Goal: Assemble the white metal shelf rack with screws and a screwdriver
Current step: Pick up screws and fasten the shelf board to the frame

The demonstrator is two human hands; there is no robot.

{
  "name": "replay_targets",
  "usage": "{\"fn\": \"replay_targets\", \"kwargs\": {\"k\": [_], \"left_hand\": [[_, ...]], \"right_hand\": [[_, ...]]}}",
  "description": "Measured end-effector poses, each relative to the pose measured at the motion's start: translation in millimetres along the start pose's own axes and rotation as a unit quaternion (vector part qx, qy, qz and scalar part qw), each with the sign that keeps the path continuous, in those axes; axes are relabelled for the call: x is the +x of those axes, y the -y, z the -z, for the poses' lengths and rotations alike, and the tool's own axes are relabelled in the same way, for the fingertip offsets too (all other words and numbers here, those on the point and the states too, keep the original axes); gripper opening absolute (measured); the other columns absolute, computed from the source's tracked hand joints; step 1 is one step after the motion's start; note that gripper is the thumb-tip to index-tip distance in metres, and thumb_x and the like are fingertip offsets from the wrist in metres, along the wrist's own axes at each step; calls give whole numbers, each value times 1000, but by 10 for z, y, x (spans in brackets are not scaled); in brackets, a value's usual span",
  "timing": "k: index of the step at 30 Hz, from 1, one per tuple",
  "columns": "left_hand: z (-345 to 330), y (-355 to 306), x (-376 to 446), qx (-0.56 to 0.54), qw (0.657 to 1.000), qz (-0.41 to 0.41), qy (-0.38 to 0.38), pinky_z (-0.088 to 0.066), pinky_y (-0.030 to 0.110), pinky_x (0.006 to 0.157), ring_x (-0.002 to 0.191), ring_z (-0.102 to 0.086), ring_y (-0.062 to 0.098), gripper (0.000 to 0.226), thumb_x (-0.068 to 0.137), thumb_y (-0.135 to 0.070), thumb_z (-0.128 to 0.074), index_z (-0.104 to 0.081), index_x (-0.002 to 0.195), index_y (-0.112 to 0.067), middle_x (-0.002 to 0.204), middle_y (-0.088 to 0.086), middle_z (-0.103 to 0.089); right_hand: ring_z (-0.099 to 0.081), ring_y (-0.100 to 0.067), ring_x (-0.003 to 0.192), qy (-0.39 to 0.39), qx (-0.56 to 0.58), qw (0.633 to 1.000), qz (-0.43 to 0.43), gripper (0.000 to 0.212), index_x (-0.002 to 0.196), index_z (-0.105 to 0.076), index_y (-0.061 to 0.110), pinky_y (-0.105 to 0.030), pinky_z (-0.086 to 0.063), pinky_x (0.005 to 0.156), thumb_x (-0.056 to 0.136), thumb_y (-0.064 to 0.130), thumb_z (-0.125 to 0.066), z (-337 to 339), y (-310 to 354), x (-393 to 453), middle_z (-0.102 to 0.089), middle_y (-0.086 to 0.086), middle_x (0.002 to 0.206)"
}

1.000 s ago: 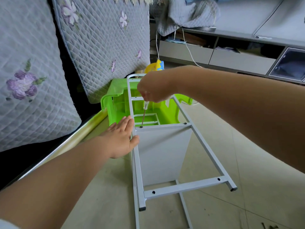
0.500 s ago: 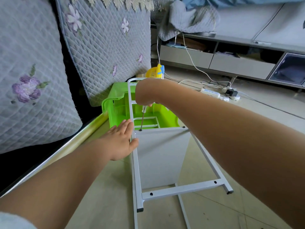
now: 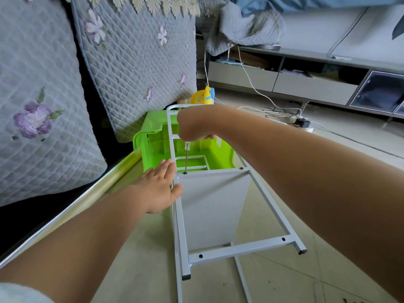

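Quilted cushions (image 3: 43, 101) lean at the left above the floor (image 3: 328, 154). On that floor lies the white metal shelf rack (image 3: 215, 206), its far end against a green plastic bin (image 3: 153, 136). The left hand (image 3: 158, 189) presses flat on the rack's side rail, fingers straight and together. The right hand (image 3: 194, 125) grips the screwdriver (image 3: 186, 157) upright, tip in a screw hole on the crossbar.

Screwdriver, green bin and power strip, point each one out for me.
screwdriver (image 3: 186, 159), head view, on its thin metal shaft.
green bin (image 3: 153, 125), head view, on its near-left rim.
power strip (image 3: 304, 128), head view, on its white body.
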State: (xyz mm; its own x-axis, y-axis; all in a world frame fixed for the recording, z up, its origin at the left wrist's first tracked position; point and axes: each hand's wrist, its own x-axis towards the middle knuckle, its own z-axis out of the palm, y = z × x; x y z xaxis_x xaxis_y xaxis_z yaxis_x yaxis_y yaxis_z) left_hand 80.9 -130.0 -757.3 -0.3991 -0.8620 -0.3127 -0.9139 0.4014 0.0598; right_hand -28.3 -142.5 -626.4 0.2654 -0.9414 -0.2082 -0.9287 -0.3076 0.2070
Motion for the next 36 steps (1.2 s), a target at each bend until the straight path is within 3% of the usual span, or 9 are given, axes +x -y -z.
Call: {"fn": "replay_targets", "kwargs": {"k": [3,6,11,17,19,22,26,31,36], "left_hand": [[4,0,-13,-7,1000,0,0,4,32,117,142,17,15,61,101,-35,-14,16,145,-5,154,7,21],[10,0,-13,-5,1000,1,-1,3,33,117,142,17,15,61,101,-35,-14,16,145,-6,154,7,21],[19,-7,-18,-2,1000,4,0,3,33,117,142,16,15,61,101,-36,-14,15,145,-6,154,7,20],[53,-56,-36,21,1000,22,-8,2,39,117,143,13,14,60,100,-34,-17,11,147,-8,155,4,16],[118,-144,-46,48,998,20,-28,0,41,116,143,12,15,60,99,-31,-19,8,148,-9,156,4,14],[235,-475,-18,79,994,-12,-75,-4,39,115,144,6,15,58,100,-34,-21,1,148,-10,157,3,7],[222,-1263,160,13,988,-82,-127,-14,31,113,143,-9,18,60,99,-41,-18,-15,146,-4,156,9,-11],[5,-2154,355,-21,993,-72,-95,-7,38,115,144,-6,21,64,97,-40,-33,-17,145,-1,155,12,-13],[-67,-2282,404,71,995,-39,-54,-1,42,115,144,2,20,66,94,-38,-37,-14,146,-4,156,8,-5]], "right_hand": [[-39,-10,27,44,81,995,-41,40,57,-29,5,-11,-26,26,97,6,-28,15,41,46,-43,0,35],[-36,-11,49,24,188,980,-69,37,61,-30,12,-17,-30,46,97,8,-35,-9,-17,27,-40,0,60],[-31,-14,52,45,246,959,-133,36,62,-30,7,-21,-29,45,98,4,-25,-71,-75,-86,-35,-7,63],[-48,-10,36,-88,284,944,-143,35,60,-36,12,-14,-35,33,95,12,-38,-229,-462,-355,-38,-2,61],[-45,-10,27,-147,334,910,-195,30,65,-45,7,-23,-39,45,94,11,-37,-424,-794,-531,-42,-5,57],[-51,-24,53,-244,461,805,-282,23,86,-63,9,-32,-46,66,91,8,-41,-897,-1326,-888,-50,-5,56],[-53,-17,68,-263,545,697,-384,20,101,-67,8,-23,-42,61,90,8,-50,-1775,-1726,-1290,-62,-1,66],[-60,-27,100,-45,367,830,-418,40,136,-45,18,-25,-46,76,97,18,-38,-3201,-1627,-1783,-61,-13,121],[-55,-22,97,72,239,893,-374,30,126,-38,12,-28,-34,68,99,22,-27,-4052,-1056,-2038,-59,-4,107]]}}
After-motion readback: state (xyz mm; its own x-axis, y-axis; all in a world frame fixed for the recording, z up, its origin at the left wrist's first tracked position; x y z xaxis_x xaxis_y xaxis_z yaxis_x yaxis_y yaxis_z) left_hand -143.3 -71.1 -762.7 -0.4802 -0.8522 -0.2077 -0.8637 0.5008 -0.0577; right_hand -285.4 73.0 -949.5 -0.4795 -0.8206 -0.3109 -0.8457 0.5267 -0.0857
